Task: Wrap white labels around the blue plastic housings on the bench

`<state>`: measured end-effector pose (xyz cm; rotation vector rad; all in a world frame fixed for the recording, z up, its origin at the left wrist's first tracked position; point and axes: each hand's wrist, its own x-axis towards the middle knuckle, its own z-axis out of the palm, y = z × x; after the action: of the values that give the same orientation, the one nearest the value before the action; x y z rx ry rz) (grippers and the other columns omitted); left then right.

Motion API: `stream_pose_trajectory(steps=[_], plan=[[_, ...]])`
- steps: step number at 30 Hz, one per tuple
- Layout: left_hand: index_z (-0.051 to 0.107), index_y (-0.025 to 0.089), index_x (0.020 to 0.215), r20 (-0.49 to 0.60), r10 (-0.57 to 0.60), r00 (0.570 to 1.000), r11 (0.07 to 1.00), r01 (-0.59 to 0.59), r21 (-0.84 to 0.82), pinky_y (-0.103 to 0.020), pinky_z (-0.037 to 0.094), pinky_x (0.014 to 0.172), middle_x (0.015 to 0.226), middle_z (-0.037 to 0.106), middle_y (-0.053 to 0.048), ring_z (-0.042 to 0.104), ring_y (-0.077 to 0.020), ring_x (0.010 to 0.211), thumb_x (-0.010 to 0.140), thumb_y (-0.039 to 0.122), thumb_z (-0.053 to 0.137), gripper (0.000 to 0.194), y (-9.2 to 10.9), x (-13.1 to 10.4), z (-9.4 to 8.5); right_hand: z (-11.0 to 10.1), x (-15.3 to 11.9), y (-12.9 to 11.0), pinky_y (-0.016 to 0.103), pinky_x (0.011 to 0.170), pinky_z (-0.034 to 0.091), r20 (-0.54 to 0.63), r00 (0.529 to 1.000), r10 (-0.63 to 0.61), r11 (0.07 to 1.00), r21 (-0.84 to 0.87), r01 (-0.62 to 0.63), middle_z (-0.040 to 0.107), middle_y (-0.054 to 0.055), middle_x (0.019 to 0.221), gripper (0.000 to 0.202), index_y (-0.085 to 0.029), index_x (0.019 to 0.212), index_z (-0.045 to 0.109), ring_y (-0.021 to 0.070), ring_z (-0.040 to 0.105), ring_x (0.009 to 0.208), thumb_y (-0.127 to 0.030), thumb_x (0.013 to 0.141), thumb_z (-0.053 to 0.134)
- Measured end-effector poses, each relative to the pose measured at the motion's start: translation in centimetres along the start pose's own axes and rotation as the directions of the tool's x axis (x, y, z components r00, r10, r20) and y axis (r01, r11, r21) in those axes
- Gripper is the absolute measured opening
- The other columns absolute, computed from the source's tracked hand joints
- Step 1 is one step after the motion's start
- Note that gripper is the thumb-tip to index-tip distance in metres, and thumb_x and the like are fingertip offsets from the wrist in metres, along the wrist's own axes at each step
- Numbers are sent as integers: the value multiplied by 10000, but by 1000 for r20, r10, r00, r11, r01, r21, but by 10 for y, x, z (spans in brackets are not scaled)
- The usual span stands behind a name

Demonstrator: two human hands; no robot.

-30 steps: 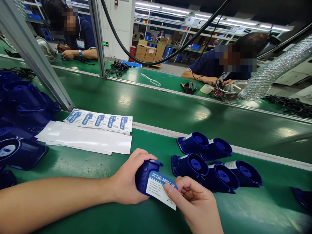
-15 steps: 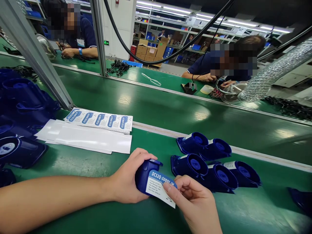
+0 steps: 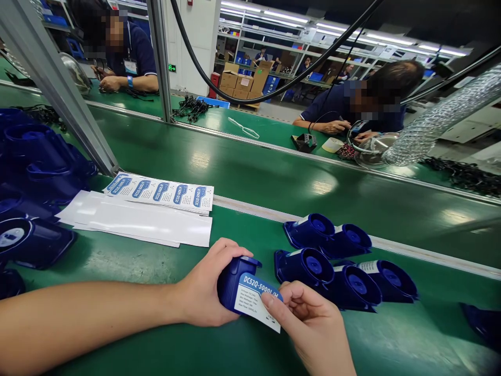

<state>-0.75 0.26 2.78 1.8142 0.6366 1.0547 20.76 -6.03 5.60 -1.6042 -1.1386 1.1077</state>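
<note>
My left hand (image 3: 209, 287) is wrapped round a dark blue plastic pump housing (image 3: 228, 284), held above the green bench. Between the thumb and fingers of my right hand (image 3: 313, 318) is a white and blue label (image 3: 254, 303) printed "DC52Q-5000L/H". The label's left end lies against the housing's side, while its right end stands off in my pinch. Just beyond my right hand sit several blue housings (image 3: 313, 263) with labels on their sides. Sheets of printed labels (image 3: 160, 193) lie at the back left, beside blank white backing sheets (image 3: 144, 222).
More blue housings (image 3: 43, 156) are piled at the far left, by a metal post (image 3: 58, 89). Another dark blue part (image 3: 483, 321) lies at the right edge. Across the green belt (image 3: 250, 162), two people work at a bench with a foil duct (image 3: 446, 115) and black cables (image 3: 191, 108).
My hands, the housing and the label are almost unmoved; the label's free end has dipped very slightly toward the housing. Across the belt, the person at the right has shifted a hand and their head.
</note>
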Motion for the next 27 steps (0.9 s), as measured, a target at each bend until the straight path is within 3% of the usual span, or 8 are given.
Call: stream_pose_trajectory(steps=[2, 4, 6, 9, 12, 16, 20, 27], plan=[[512, 308, 1442, 1, -5, 1000, 1000, 5, 6, -446, 535, 1041, 1305, 527, -97, 578, -295, 1214, 663, 73, 887, 896, 1, 1, -1, -3, 1, -3, 294, 537, 365, -14, 983, -182, 964, -198, 175, 563, -17, 593, 415, -233, 655, 664, 139, 466, 549, -544, 867, 838], [516, 307, 1433, 2, -15, 1000, 1000, 15, 17, -437, 540, 1030, 1298, 532, -94, 583, -287, 1199, 673, 76, 887, 877, 2, 1, -1, -7, 2, -6, 314, 551, 391, -16, 913, -407, 836, -410, 365, 578, -22, 579, 351, -243, 691, 701, 139, 473, 531, -495, 903, 821], [513, 304, 1439, 6, -11, 1000, 1000, 11, 23, -435, 547, 1025, 1292, 531, -95, 582, -285, 1194, 681, 84, 888, 874, 3, 2, -1, -10, 3, -9, 325, 587, 467, -41, 854, -518, 746, -511, 428, 689, -2, 688, 250, -256, 877, 759, 164, 575, 591, -495, 907, 827], [507, 294, 1462, 27, 27, 999, 999, -28, 41, -445, 562, 1029, 1301, 515, -113, 582, -297, 1214, 727, 123, 877, 840, 4, 0, 0, -7, 1, -11, 358, 740, 624, -96, 887, -453, 821, -432, 373, 793, 83, 1186, 475, -285, 1319, 681, 260, 745, 976, -527, 926, 795], [508, 291, 1486, 59, 76, 995, 993, -81, 83, -448, 577, 1040, 1326, 500, -132, 585, -305, 1242, 785, 139, 843, 792, 5, -4, 1, 5, -1, -7, 457, 971, 659, -47, 940, -338, 906, -287, 311, 679, 105, 1491, 613, -316, 1479, 578, 330, 686, 1299, -513, 935, 778], [510, 299, 1513, 70, 121, 990, 985, -128, 115, -449, 576, 1069, 1348, 496, -136, 586, -303, 1266, 807, 110, 801, 786, 4, -8, 3, 18, 0, -2, 488, 1017, 656, 68, 979, -191, 964, -173, 200, 725, 112, 1434, 599, -292, 1420, 655, 342, 749, 1220, -535, 895, 812], [523, 296, 1498, 41, 60, 997, 995, -63, 73, -453, 581, 1064, 1322, 506, -124, 596, -294, 1240, 771, 98, 798, 802, 4, -6, 2, 22, 2, -7, 449, 971, 664, 128, 989, -74, 991, -103, 87, 782, 88, 1304, 634, -279, 1388, 677, 323, 777, 1139, -466, 813, 865], [547, 315, 1476, 46, 15, 999, 1000, -16, 24, -450, 582, 1055, 1321, 500, -103, 613, -288, 1218, 678, 45, 766, 871, 4, -5, 1, 25, -4, -16, 471, 964, 639, 184, 983, -26, 991, -121, 49, 721, 78, 1366, 788, -310, 1411, 577, 325, 733, 1182, -341, 697, 909]])
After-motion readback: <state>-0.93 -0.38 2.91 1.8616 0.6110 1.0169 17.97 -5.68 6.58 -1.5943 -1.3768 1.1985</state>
